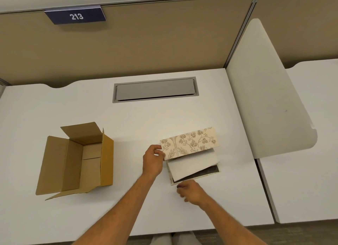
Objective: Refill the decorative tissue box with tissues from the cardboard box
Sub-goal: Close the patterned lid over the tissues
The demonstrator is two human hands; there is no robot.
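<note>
Head view, the only one supplied:

- The decorative tissue box is seen on the white desk, right of centre, directly in front of the person. Its floral lid is tipped up on the far side, so the interior is exposed.
- The lid's left edge is pinched by the left hand, thumb and fingers closed on it; the lid is held open that way.
- A white tissue stack is seen lying in the box, skewed, with a dark strip of the box floor showing along its near-right side. Not seated squarely, as far as can be judged.
- The right hand is placed just beside the near rim of the box, fingers curled and slightly blurred. Nothing is seen in it; whether the rim is touched cannot be told.
- The cardboard box is set well apart to the left, flaps open, on its own. Its visible interior looks empty; the near inside corner is hidden by the wall, so a leftover pack cannot be ruled out.

Progress, as judged: transfer appears done, the tissues being in the decorative box and not in the cardboard one. Left: stack to be squared and pressed flat, top tissue possibly to be fed through the lid slot (slot not visible from here), lid to be lowered and closed.
</note>
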